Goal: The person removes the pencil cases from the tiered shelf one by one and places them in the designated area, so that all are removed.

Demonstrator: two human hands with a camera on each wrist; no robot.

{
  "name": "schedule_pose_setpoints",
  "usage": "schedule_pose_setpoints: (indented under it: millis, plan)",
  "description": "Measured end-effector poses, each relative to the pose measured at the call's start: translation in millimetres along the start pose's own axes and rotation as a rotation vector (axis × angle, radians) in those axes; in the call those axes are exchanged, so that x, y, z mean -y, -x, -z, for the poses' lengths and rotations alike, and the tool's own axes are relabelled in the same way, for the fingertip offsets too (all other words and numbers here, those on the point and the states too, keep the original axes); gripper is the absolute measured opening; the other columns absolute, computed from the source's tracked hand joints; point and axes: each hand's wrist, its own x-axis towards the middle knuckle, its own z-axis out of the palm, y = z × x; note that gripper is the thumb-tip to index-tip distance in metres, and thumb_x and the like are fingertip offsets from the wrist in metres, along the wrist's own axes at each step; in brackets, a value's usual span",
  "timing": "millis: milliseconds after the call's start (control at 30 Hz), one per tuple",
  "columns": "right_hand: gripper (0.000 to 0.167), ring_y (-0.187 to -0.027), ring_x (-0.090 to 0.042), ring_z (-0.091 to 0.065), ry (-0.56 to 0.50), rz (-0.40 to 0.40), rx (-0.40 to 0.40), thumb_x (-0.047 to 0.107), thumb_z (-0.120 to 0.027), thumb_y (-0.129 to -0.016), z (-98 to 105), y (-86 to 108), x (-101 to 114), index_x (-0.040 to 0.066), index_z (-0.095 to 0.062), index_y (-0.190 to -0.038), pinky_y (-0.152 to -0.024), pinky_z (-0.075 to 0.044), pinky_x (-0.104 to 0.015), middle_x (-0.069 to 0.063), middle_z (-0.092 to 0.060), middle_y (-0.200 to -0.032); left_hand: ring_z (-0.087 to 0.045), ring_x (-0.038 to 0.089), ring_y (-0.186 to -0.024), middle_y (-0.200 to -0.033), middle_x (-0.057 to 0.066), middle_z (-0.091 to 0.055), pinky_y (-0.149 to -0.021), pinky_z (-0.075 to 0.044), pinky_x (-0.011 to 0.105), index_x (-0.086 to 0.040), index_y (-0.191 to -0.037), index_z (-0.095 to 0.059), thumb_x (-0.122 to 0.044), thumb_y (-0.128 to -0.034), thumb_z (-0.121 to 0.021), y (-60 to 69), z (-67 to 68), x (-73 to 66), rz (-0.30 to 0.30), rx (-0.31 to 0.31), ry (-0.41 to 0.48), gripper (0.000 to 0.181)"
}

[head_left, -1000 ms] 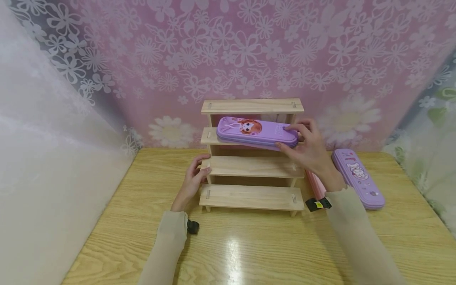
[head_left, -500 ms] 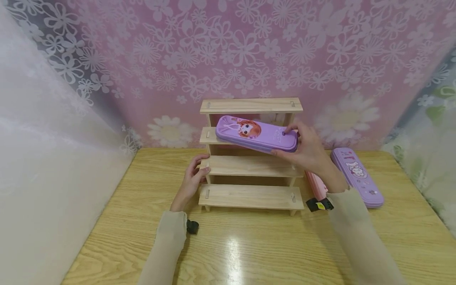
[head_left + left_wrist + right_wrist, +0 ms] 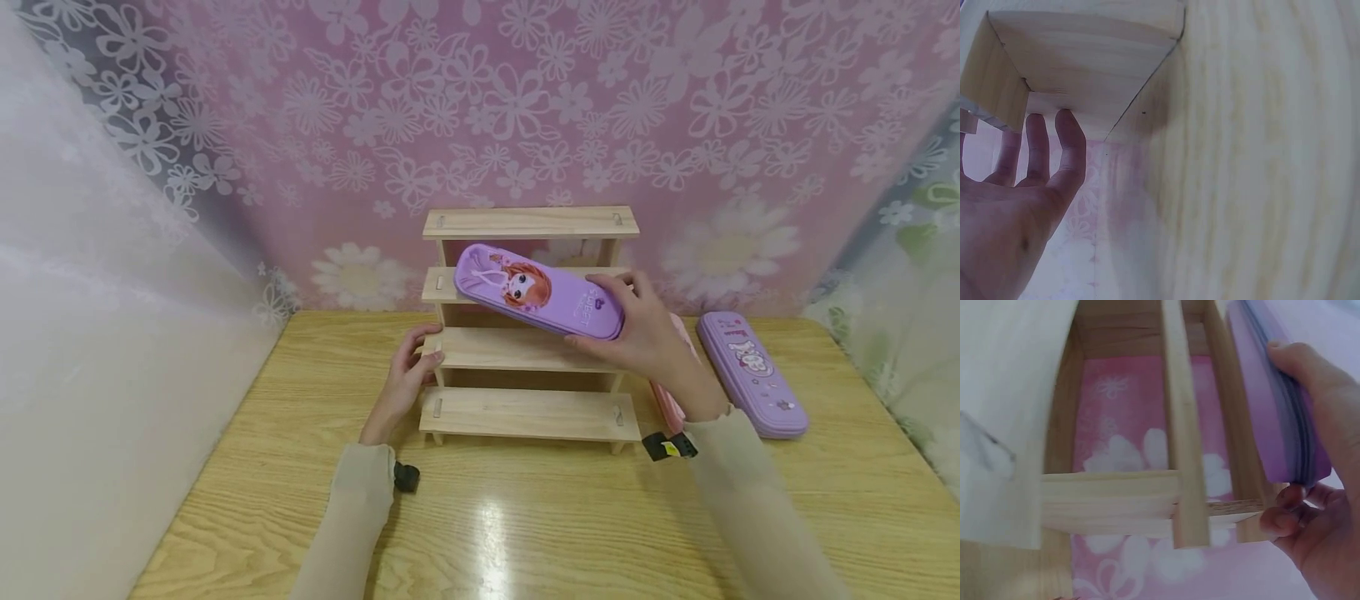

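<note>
A four-tier wooden stepped shelf (image 3: 525,421) stands on the table. My right hand (image 3: 648,333) grips the right end of a purple pencil case (image 3: 555,292) printed with a red-haired doll. Tilted, its left end higher, the case hangs in front of the second tier from the top; whether it touches the board is unclear. The right wrist view shows the thumb along the zipped edge of the pencil case (image 3: 1291,419) and other fingers curled at its end. My left hand (image 3: 408,371) holds the shelf's left side near the third tier; its fingers (image 3: 1071,147) reach along the wood.
To the shelf's right lies another purple pencil case (image 3: 753,375) with a white cartoon figure. A pink pencil case (image 3: 667,404) beside it is mostly hidden by my right arm. Behind the table (image 3: 285,500) hangs a pink floral curtain (image 3: 510,108).
The right end of the held pencil case has dropped, so it tilts more and its lid faces me more. My right hand has moved slightly down. The left hand stays on the shelf.
</note>
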Motion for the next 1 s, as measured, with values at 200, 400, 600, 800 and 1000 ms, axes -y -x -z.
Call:
schedule_pose_setpoints:
  millis: [200, 400, 600, 800, 1000]
  plan:
    - [0.089, -0.085, -0.022, -0.054, 0.049, 0.086, -0.064, 0.032, -0.098, -0.064, -10, 8.4, -4, 0.012, -0.056, -0.14, -0.065, -0.047, -0.032, -0.018, -0.05, -0.115, -0.059, 0.022, -0.106, -0.14, 0.012, -0.05, -0.08, -0.056, 0.043, -0.018, -0.143, -0.05, -0.017, -0.1019, -0.056, -0.5, 0.4, -0.9, -0.003, 0.007, 0.001, 0.042]
    - [0.087, -0.08, -0.02, -0.054, 0.072, 0.152, -0.12, 0.034, -0.096, -0.063, -14, 16.1, -5, 0.004, -0.058, -0.136, -0.059, -0.045, -0.028, -0.02, -0.052, -0.111, -0.059, 0.024, -0.107, -0.141, 0.014, -0.05, -0.08, -0.057, 0.041, -0.017, -0.144, -0.051, -0.016, -0.1023, -0.057, -0.5, 0.4, -0.5, -0.005, 0.005, -0.002, 0.042]
    - [0.084, -0.086, -0.025, -0.055, 0.064, 0.156, -0.165, 0.037, -0.092, -0.065, -15, 25.9, -10, 0.003, -0.058, -0.134, -0.062, -0.043, -0.029, -0.023, -0.055, -0.113, -0.059, 0.027, -0.108, -0.142, 0.013, -0.049, -0.08, -0.057, 0.04, -0.016, -0.145, -0.05, -0.016, -0.1027, -0.056, -1.4, 0.8, 3.5, -0.012, 0.009, 0.01, 0.042]
    - [0.081, -0.09, -0.033, -0.056, 0.079, 0.109, -0.218, 0.033, -0.092, -0.063, -8, 37.6, -16, 0.004, -0.061, -0.132, -0.071, -0.041, -0.035, -0.025, -0.057, -0.112, -0.059, 0.023, -0.106, -0.139, 0.013, -0.05, -0.081, -0.057, 0.044, -0.016, -0.143, -0.05, -0.016, -0.1017, -0.057, -2.0, -0.4, 5.2, -0.012, -0.001, 0.002, 0.042]
    - [0.086, -0.097, -0.031, -0.056, 0.077, 0.067, -0.239, 0.023, -0.096, -0.059, 6, 51.0, -22, 0.003, -0.06, -0.134, -0.078, -0.038, -0.024, -0.024, -0.056, -0.117, -0.06, 0.022, -0.105, -0.137, 0.013, -0.05, -0.082, -0.057, 0.048, -0.016, -0.144, -0.05, -0.016, -0.1019, -0.057, -3.6, 1.0, 7.3, -0.018, 0.001, 0.009, 0.042]
